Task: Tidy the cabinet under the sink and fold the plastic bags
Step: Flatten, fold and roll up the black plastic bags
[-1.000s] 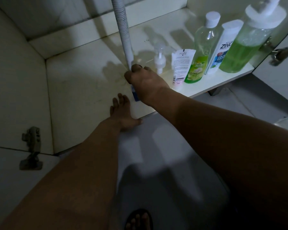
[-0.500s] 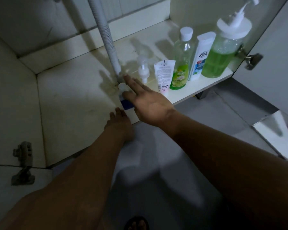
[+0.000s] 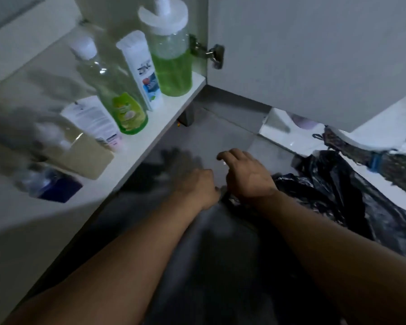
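A crumpled black plastic bag (image 3: 338, 198) lies on the floor at the right, and its edge reaches in between my hands. My left hand (image 3: 197, 186) is closed into a fist right at that edge and seems to pinch it. My right hand (image 3: 244, 174) hovers just beyond, its heel over the bag and its fingers loosely curled and apart, holding nothing I can see. The cabinet floor (image 3: 164, 127) at the left carries a green pump jar (image 3: 171, 62), a white Zinc bottle (image 3: 143, 71), a clear bottle with a green label (image 3: 113, 90) and a white tube (image 3: 94, 120).
A blurred pump bottle (image 3: 56, 137) and a small blue-based bottle (image 3: 56, 186) stand further left on the cabinet floor. The open cabinet door (image 3: 314, 55) with its hinge (image 3: 211, 55) rises at the right. A mop head (image 3: 373, 158) lies beyond the bag. Grey cloth (image 3: 209, 266) covers my lap.
The view has swung right, away from the drain hose. Both hands have left the cabinet floor and come down to the black plastic bag on the floor; my left hand has closed.
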